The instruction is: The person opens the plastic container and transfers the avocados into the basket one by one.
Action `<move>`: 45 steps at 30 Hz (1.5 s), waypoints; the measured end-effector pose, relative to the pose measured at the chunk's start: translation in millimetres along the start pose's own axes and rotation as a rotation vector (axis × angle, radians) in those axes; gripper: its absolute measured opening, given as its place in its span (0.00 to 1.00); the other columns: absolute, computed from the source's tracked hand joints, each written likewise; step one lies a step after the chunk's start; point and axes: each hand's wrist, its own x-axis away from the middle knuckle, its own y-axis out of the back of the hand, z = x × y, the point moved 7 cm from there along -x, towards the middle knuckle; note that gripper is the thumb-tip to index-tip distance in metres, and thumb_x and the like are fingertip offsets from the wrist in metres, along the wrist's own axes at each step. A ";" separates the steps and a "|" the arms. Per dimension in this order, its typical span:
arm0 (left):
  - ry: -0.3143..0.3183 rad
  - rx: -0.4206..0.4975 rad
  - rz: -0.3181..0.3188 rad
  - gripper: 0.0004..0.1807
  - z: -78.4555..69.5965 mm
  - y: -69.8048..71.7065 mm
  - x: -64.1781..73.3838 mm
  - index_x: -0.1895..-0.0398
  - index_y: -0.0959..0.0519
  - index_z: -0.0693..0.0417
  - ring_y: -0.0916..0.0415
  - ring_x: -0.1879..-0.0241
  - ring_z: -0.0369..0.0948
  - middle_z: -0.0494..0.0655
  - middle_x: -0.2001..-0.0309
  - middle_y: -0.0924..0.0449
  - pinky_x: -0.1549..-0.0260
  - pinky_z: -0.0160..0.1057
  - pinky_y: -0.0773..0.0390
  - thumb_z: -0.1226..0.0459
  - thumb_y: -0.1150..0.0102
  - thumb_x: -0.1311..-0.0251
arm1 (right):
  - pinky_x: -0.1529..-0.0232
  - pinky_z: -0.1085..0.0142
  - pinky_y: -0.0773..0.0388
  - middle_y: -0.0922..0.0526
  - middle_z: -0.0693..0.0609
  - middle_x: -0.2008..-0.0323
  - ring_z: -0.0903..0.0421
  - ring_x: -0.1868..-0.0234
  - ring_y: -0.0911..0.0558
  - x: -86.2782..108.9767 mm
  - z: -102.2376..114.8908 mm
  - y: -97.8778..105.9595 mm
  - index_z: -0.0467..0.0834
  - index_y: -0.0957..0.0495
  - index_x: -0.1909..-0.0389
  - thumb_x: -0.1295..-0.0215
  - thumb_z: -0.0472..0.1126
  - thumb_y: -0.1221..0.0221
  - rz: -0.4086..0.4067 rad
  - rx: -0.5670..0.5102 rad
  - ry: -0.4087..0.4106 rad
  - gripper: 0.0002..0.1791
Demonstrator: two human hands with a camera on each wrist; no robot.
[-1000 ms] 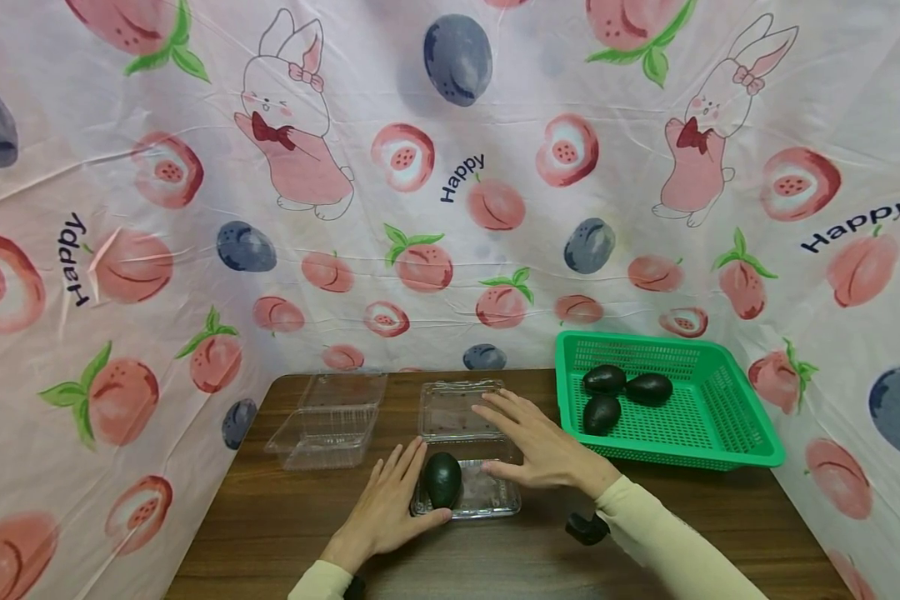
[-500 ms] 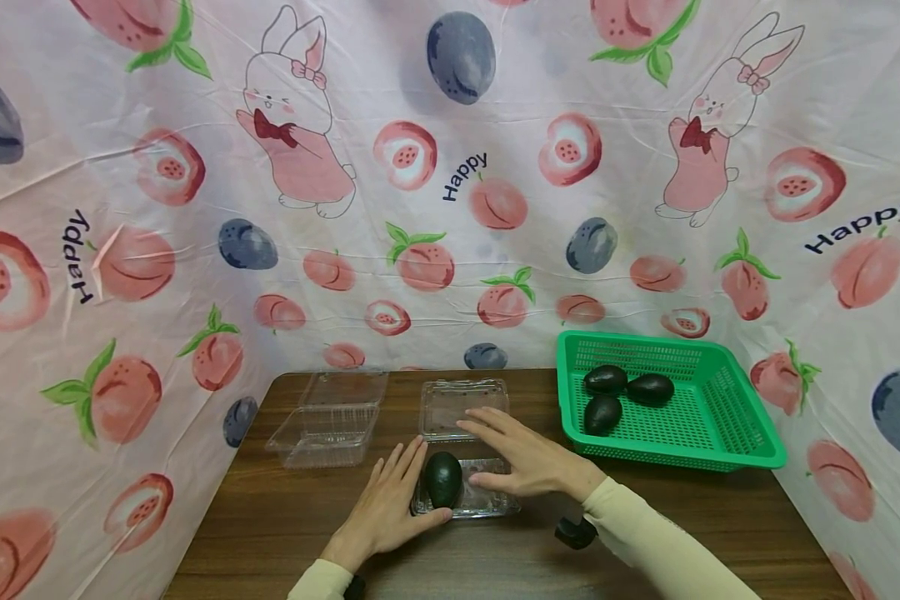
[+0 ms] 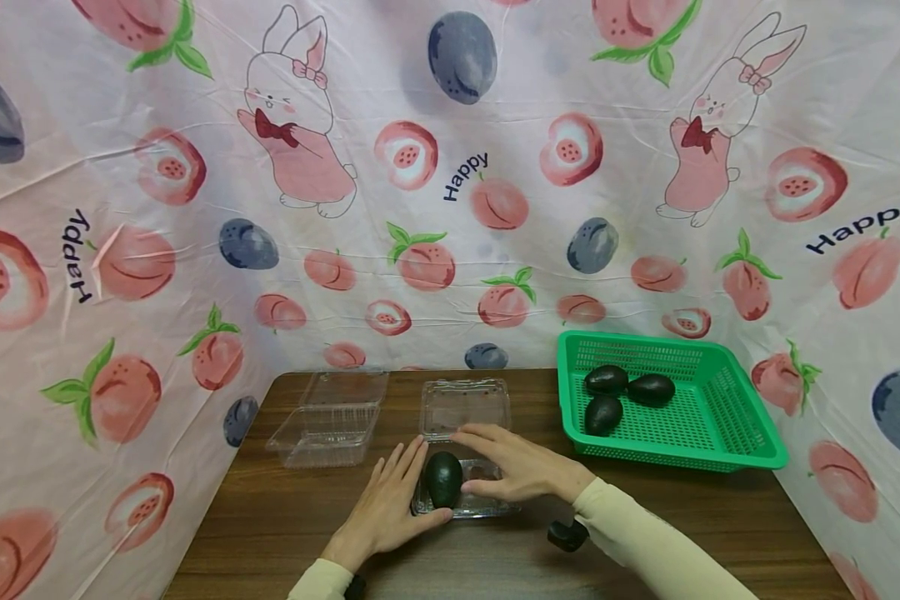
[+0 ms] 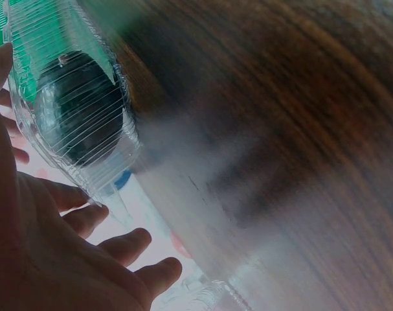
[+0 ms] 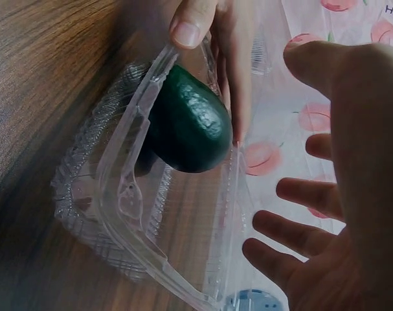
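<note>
A dark green avocado [image 3: 444, 480] sits in the left part of a clear plastic clamshell box [image 3: 495, 510], whose lid [image 3: 465, 407] lies folded back behind it. My left hand [image 3: 382, 510] rests along the box's left side, fingers extended, with the thumb at the near rim. Over the right part of the box hovers my right hand [image 3: 528, 468], fingers spread and holding nothing. Seen from the right wrist, the avocado [image 5: 190, 123] leans close to the left thumb [image 5: 191, 24]. Through the ribbed plastic, the left wrist view shows the avocado [image 4: 79, 107] too.
At the back right, a green basket [image 3: 727, 433] holds three dark avocados [image 3: 603, 414]. Another clear clamshell box [image 3: 326, 433] stands with its lid up at the left. A fruit-print cloth [image 3: 510, 250] rises behind the wooden table [image 3: 255, 517].
My right hand has moved left and lower over the box, closer to the avocado. The left hand and the avocado have stayed put.
</note>
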 end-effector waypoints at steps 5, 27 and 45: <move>0.005 0.012 0.004 0.67 0.1 0.2 0.2 0.05 0.50 0.54 0.52 0.08 0.69 0.55 0.06 0.52 0.16 0.82 0.48 0.24 0.37 0.32 | 0.17 0.37 0.26 0.30 0.45 0.13 0.42 0.14 0.28 -6.1 -1.5 -7.5 0.53 0.34 0.11 0.17 0.64 0.39 0.053 0.000 -0.011 0.41; 0.011 0.038 0.021 0.67 -0.2 0.3 1.0 0.05 0.51 0.54 0.53 0.08 0.68 0.55 0.05 0.53 0.16 0.82 0.50 0.26 0.35 0.32 | 0.15 0.43 0.27 0.28 0.49 0.14 0.46 0.14 0.27 -32.3 -3.2 -27.5 0.54 0.30 0.14 0.15 0.66 0.43 0.164 -0.030 -0.006 0.37; 0.005 0.031 0.006 0.68 0.5 0.0 0.5 0.05 0.51 0.53 0.51 0.08 0.67 0.53 0.05 0.51 0.16 0.81 0.48 0.24 0.35 0.34 | 0.12 0.46 0.30 0.32 0.50 0.12 0.47 0.12 0.31 -48.4 -1.7 -41.7 0.53 0.30 0.13 0.13 0.64 0.44 0.215 0.004 0.035 0.36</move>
